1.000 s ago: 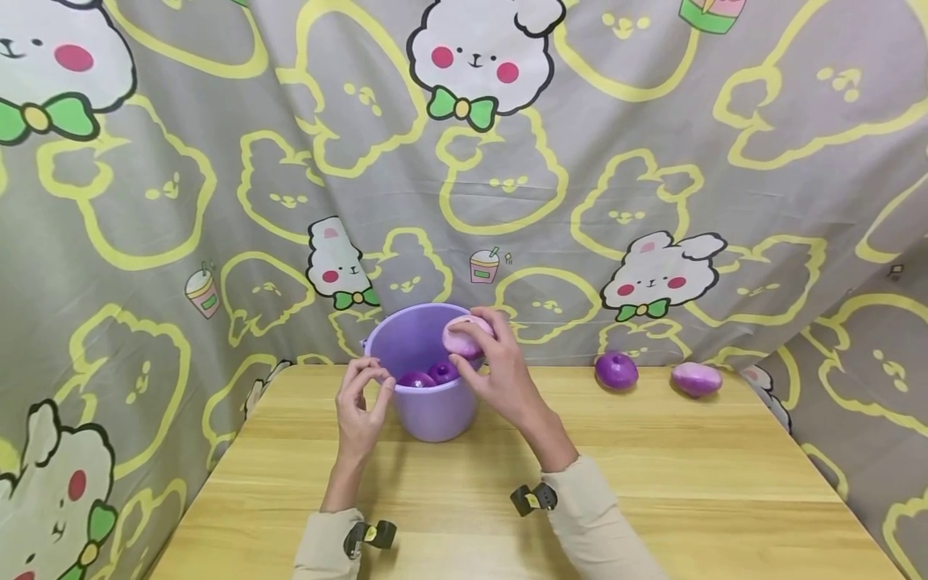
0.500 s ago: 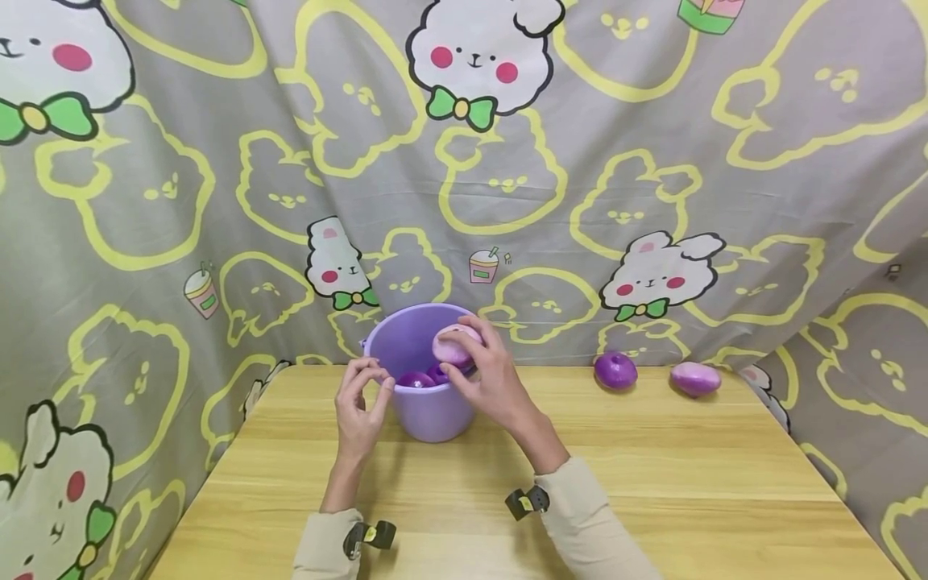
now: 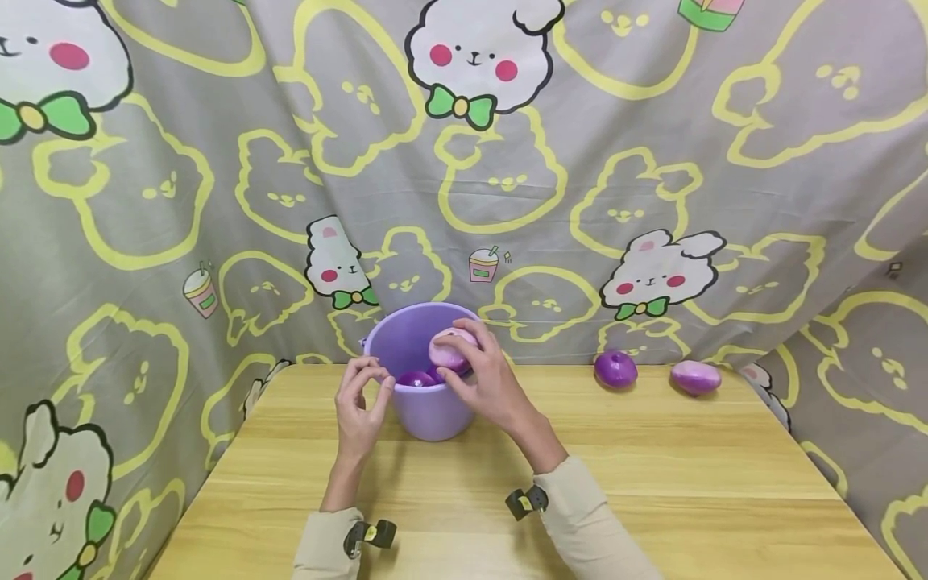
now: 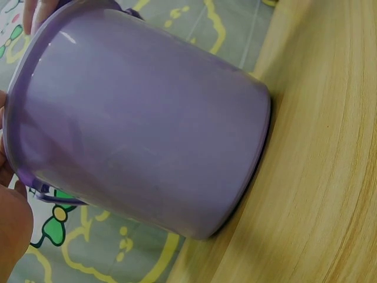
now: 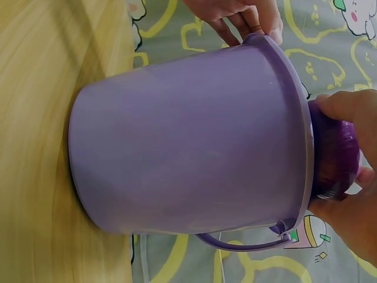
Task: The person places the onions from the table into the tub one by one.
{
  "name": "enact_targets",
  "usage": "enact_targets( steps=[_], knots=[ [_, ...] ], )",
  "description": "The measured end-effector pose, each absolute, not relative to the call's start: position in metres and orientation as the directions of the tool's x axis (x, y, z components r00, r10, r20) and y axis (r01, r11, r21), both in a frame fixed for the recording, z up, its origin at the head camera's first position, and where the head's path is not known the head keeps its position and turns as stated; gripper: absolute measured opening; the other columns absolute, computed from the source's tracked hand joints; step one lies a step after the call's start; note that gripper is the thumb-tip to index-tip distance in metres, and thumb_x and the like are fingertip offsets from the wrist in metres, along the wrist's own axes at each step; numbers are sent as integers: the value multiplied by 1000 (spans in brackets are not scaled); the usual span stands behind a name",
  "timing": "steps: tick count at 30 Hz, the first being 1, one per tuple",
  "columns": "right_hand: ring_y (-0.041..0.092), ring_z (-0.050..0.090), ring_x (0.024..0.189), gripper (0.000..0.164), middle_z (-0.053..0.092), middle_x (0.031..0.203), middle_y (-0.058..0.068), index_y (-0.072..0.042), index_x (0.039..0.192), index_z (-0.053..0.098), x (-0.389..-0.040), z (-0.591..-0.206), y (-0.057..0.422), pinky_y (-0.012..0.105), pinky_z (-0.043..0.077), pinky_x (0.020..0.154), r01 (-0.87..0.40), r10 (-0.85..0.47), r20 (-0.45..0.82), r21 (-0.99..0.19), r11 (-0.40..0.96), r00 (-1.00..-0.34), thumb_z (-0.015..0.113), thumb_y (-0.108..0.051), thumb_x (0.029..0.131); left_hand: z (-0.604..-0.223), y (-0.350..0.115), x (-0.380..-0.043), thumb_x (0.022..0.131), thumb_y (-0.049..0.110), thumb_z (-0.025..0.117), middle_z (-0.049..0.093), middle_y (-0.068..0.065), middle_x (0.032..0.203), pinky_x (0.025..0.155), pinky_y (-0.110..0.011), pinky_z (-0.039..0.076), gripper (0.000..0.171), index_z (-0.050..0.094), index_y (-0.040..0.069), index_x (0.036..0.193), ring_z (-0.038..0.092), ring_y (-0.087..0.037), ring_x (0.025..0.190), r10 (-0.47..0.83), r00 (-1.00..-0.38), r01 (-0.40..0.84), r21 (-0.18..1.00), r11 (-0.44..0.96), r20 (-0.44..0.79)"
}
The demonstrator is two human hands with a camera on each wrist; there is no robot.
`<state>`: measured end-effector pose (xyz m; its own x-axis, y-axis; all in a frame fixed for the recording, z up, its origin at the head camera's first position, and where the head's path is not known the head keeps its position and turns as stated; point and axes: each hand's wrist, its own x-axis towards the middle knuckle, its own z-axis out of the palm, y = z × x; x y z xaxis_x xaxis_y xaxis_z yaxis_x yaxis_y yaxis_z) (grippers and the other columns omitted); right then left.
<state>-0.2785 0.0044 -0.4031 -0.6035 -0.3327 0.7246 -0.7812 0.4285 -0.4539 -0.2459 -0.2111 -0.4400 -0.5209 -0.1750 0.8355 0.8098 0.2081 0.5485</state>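
Note:
A purple plastic bucket [image 3: 435, 415] stands upright on the table, with purple onions [image 3: 416, 379] lying inside. My left hand [image 3: 361, 407] pinches its rim at the left front, thumb and fingers on either side in the right wrist view. Over the right part of the opening, my right hand [image 3: 499, 388] grips another onion [image 3: 448, 350], its paler pink side facing up. From the right wrist camera this held onion [image 5: 334, 154] appears dark purple, right at the rim between thumb and fingers. In the left wrist view the bucket wall [image 4: 141, 118] hides the inside.
Toward the back right of the wooden table [image 3: 580, 483] lie a dark purple onion [image 3: 615, 370] and a paler, flatter-looking one [image 3: 696, 378]. A patterned grey curtain [image 3: 522, 217] hangs close behind the table. The bucket's handle [image 5: 244, 244] hangs down at its side.
My right hand has moved slightly left and down with its onion, farther over the bucket opening, now covering more of the onions inside. The left hand stays at the rim.

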Motion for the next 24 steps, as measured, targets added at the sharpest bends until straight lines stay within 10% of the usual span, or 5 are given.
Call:
enact_targets(
  steps=[16,24],
  knots=[
    [32,47,131,38,53,139,16,-17,122,69,-280,-406,2,51,44,110,-792,-355,734,-403,458,-579,83,-16,87,-442,-212,-249,84,-19,65,50,-41,101,108,-27,45,4,63,-17,87,47,-52,104,-172,-532,804,559,204,829],
    [33,47,132,39,53,141,16,-17,123,69,-279,-408,0,52,45,108,-791,-359,737,-382,478,-573,83,-17,87,-465,-221,-267,82,-22,65,51,-39,103,105,-25,46,9,64,-15,87,51,-43,107,-179,-536,798,565,211,825]
  ],
)
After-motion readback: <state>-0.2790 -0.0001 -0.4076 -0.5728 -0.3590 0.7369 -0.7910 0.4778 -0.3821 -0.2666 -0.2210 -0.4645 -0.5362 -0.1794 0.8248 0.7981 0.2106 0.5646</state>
